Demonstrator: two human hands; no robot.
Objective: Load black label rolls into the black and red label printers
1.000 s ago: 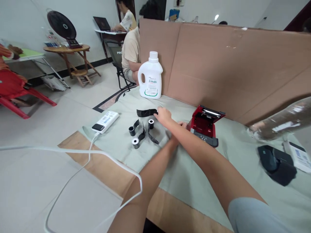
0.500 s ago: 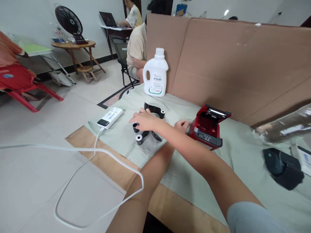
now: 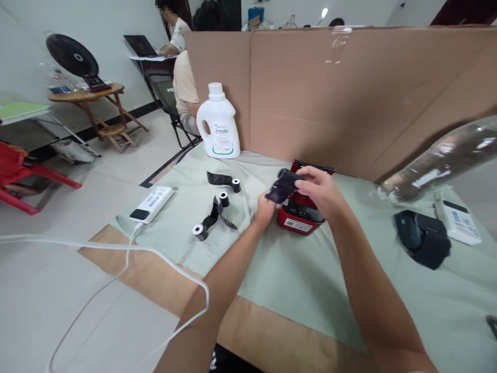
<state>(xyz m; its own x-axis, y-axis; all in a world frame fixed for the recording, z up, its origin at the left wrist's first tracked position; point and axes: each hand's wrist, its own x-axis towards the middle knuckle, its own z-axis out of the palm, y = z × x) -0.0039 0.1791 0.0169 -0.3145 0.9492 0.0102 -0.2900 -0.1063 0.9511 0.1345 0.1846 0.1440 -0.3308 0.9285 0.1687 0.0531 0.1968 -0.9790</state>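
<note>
My left hand point(image 3: 266, 210) is closed on the loose end of a black paper roll point(image 3: 285, 184), just left of a small red printer point(image 3: 301, 215). The fingers of my right hand point(image 3: 320, 191) pinch the same roll from the right, above the printer. The printer's lid is raised; the roll and my right hand hide most of its inside. On the cloth to the left lie three more black rolls with white ends: one at the back point(image 3: 235, 185), a middle one point(image 3: 223, 199) and a front one point(image 3: 200, 231), with loose black strips around them.
A white power bank point(image 3: 152, 204) with a white cable lies at the left cloth edge. A white detergent bottle point(image 3: 219, 124) stands before a cardboard panel point(image 3: 295, 93). On the right are a black device point(image 3: 422, 238), a white box point(image 3: 458, 221) and a clear-wrapped bundle point(image 3: 442, 160).
My right hand has moved from over the rolls on the left to above the printer. A black paper roll now shows between both hands. The view has shifted right.
</note>
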